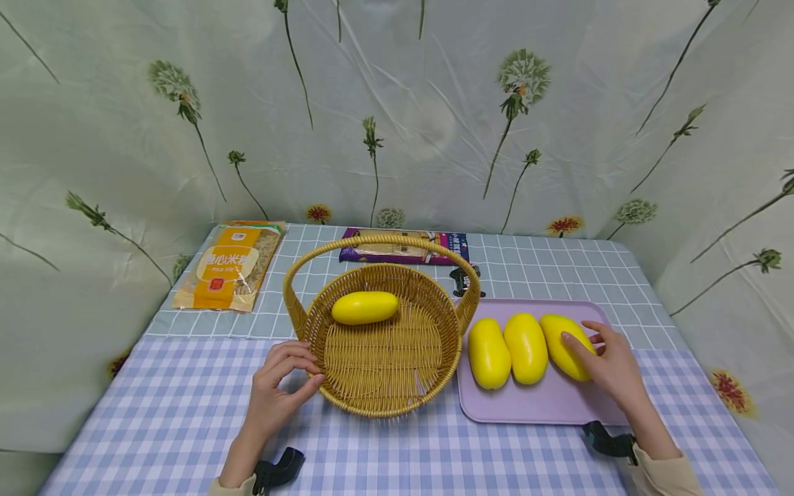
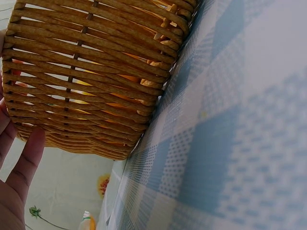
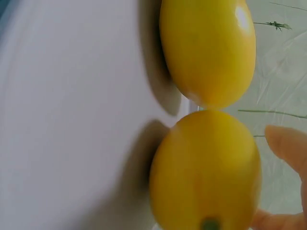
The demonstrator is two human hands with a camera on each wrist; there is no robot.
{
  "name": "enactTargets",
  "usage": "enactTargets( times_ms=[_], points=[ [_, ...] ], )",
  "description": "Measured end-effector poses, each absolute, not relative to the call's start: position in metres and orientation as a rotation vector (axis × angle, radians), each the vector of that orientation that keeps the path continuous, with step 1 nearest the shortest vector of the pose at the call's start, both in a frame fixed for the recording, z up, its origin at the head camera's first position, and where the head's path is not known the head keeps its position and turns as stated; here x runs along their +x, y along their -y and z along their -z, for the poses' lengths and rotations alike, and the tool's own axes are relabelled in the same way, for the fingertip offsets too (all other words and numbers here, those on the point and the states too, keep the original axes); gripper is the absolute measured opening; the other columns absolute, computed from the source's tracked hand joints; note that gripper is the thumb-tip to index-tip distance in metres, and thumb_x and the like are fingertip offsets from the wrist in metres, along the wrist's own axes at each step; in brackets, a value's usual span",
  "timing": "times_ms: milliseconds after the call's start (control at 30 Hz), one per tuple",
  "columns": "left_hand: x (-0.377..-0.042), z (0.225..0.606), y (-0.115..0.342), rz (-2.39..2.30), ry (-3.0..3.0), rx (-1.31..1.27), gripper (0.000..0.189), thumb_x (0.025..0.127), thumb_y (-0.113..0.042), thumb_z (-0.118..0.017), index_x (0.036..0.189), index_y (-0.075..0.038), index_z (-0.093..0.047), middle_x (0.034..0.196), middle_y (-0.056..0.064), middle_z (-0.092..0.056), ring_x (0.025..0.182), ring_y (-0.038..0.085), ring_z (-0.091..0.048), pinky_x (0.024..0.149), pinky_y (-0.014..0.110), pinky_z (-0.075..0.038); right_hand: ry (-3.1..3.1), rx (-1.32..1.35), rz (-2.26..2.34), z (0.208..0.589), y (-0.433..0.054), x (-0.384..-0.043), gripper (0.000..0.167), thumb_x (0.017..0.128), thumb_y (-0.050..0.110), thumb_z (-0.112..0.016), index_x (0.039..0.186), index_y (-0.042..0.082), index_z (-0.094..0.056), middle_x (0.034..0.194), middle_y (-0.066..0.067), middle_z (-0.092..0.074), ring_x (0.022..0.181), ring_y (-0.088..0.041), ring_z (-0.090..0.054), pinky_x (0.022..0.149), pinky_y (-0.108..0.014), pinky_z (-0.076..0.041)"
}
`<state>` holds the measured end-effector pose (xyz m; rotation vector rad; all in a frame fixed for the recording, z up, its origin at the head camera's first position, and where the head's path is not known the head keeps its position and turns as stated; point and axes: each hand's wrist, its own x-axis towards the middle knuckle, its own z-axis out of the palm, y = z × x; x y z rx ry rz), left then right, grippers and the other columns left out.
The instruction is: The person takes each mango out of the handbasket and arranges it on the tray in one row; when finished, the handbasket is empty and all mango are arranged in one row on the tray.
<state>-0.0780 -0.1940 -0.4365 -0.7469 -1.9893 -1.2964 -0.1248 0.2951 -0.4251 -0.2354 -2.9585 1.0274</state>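
Left hand at a basket; right hand at the right fruit on a tray.

The left hand's grip is closed on the basket's left side, fingers and thumb at its rim and outer wall. The basket stands on a cloth-covered desk; one yellow fruit, the basket fruit, lies crosswise in its far left part. The tray, just to the right, bears three more side by side: the left fruit, the middle fruit and the right fruit. The right hand's grip is parted about the right fruit, with a gap showing at one fingertip; whether the others touch, one cannot tell. A bag lies far left, a purple packet beyond the basket.
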Motion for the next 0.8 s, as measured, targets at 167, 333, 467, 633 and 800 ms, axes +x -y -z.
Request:
enactTargets(
  times_ms=[167,333,467,633,800],
  points=[
    [-0.078,0.437,0.194,1.297,1.99,-0.748,0.013,0.077,-0.007,-0.077,0.076,-0.002,-0.065,0.085,0.017,-0.061,0.095,0.034,-0.053,0.095,0.029,-0.04,2.826,-0.255,-0.913,0.43,-0.296,-0.125,0.065,0.091,0.048,-0.056,0.126,-0.005,-0.05,0.104,-0.022,-0.045,0.089,-0.033,-0.042,0.062,-0.038,-0.042],
    [-0.078,0.437,0.194,1.3,1.99,-0.747,0.013,0.077,-0.008,-0.077,0.076,-0.002,-0.065,0.084,0.017,-0.061,0.096,0.033,-0.053,0.095,0.029,-0.04,2.717,-0.232,-0.901,0.45,-0.308,-0.131,0.056,0.09,0.044,-0.06,0.122,-0.001,-0.056,0.102,-0.018,-0.047,0.087,-0.029,-0.041,0.066,-0.038,-0.04],
    [-0.078,0.436,0.193,1.301,1.985,-0.752,0.013,0.078,-0.008,-0.077,0.076,-0.002,-0.065,0.084,0.017,-0.061,0.096,0.032,-0.054,0.095,0.029,-0.04,2.612,-0.134,-0.86,0.454,-0.306,-0.131,0.042,0.089,0.032,-0.065,0.116,0.0,-0.061,0.097,-0.013,-0.05,0.083,-0.02,-0.04,0.065,-0.034,-0.036],
    [-0.078,0.435,0.193,1.296,1.983,-0.756,0.013,0.078,-0.009,-0.076,0.076,-0.002,-0.065,0.085,0.015,-0.062,0.095,0.034,-0.053,0.095,0.029,-0.04,2.471,0.039,-0.948,0.415,-0.267,-0.114,0.025,0.083,0.006,-0.069,0.107,-0.003,-0.066,0.091,-0.017,-0.056,0.081,-0.024,-0.043,0.066,-0.032,-0.034],
    [-0.078,0.435,0.193,1.294,1.982,-0.753,0.013,0.078,-0.008,-0.076,0.076,-0.002,-0.065,0.085,0.015,-0.062,0.095,0.035,-0.053,0.095,0.029,-0.04,2.334,0.289,-0.961,0.408,-0.242,-0.112,0.022,0.076,-0.005,-0.073,0.097,-0.001,-0.069,0.084,-0.009,-0.059,0.076,-0.017,-0.045,0.067,-0.019,-0.035]
  ],
)
